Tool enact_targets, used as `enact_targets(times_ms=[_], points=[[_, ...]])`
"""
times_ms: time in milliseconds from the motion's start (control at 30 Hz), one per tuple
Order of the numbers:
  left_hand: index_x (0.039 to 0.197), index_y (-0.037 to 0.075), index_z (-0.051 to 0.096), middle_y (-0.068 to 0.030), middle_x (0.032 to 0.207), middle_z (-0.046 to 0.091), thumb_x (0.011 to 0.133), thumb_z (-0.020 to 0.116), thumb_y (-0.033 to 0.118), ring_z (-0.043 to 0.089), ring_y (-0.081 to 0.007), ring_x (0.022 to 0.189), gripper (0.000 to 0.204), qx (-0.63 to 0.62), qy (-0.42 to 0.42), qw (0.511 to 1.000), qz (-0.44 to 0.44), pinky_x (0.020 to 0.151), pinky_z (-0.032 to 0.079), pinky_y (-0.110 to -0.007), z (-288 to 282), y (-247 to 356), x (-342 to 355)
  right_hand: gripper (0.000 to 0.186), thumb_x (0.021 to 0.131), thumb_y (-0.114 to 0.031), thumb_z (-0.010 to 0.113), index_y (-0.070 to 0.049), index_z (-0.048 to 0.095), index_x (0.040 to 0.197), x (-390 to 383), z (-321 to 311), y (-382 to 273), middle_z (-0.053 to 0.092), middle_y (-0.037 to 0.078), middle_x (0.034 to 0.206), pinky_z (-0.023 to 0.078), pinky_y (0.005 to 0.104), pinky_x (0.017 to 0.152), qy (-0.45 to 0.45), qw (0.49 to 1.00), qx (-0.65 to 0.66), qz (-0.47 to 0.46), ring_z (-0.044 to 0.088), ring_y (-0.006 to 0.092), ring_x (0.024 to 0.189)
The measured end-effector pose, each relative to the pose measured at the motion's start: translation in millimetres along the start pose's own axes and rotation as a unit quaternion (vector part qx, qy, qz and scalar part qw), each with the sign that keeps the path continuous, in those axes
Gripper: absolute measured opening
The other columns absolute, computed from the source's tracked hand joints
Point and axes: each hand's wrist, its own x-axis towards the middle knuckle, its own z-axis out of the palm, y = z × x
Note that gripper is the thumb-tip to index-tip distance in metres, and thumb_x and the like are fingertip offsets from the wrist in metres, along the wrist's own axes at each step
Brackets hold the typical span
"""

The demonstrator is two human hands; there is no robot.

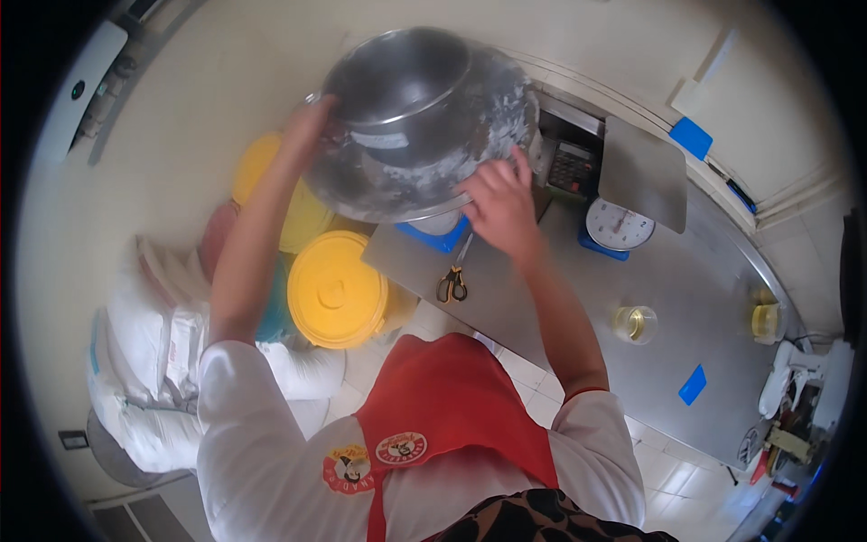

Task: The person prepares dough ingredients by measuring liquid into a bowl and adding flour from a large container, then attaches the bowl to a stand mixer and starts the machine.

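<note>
A large steel mixing bowl (pixel 424 135), dusted with white powder, is held tilted in the air above the left end of a steel table (pixel 578 316). A smaller steel bowl (pixel 402 72) sits nested inside it. My left hand (pixel 312 122) grips the big bowl's left rim. My right hand (pixel 501 203) presses against its lower right side. Below the bowl a blue scale (pixel 440 233) stands on the table corner.
Black-and-yellow scissors (pixel 453 283) lie near the table edge. A dial scale (pixel 619 224) with a square pan, a calculator (pixel 572 167), two cups of yellow liquid (pixel 636 323) (pixel 765 321) and a blue scraper (pixel 693 384) are on the table. Yellow-lidded buckets (pixel 336 289) and white sacks (pixel 158 361) stand left.
</note>
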Motion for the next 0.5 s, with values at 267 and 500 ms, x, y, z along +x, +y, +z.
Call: enact_targets(times_ms=[267, 500], points=[[0.109, 0.002, 0.066, -0.0070, 0.082, 0.066, 0.087, 0.059, 0.065, 0.063, -0.0203, 0.073, 0.067, 0.109, 0.083, 0.984, 0.113, 0.067, 0.051, -0.034, -21.4, -24.4, -10.1, 0.043, 0.071, -0.020, 0.081, -0.014, 0.065, 0.110, 7.9, -6.9, -21.8, 0.059, 0.009, 0.117, 0.028, 0.0529, 0.114, -0.017, 0.999, -0.037, 0.003, 0.051, 0.0312, 0.122], [0.091, 0.002, 0.059, -0.0118, 0.078, 0.062, 0.098, 0.056, 0.045, 0.060, -0.0249, 0.077, 0.043, -0.075, 0.190, 0.966, 0.160, 0.075, 0.048, -0.038, -104.6, -168.9, -115.2, 0.055, 0.090, -0.019, 0.072, 0.000, 0.049, 0.137, -150.9, 35.6, -60.1, 0.053, 0.018, 0.136, 0.032, 0.0428, 0.110, 0.075, 0.959, 0.002, 0.275, 0.047, 0.0331, 0.128]])
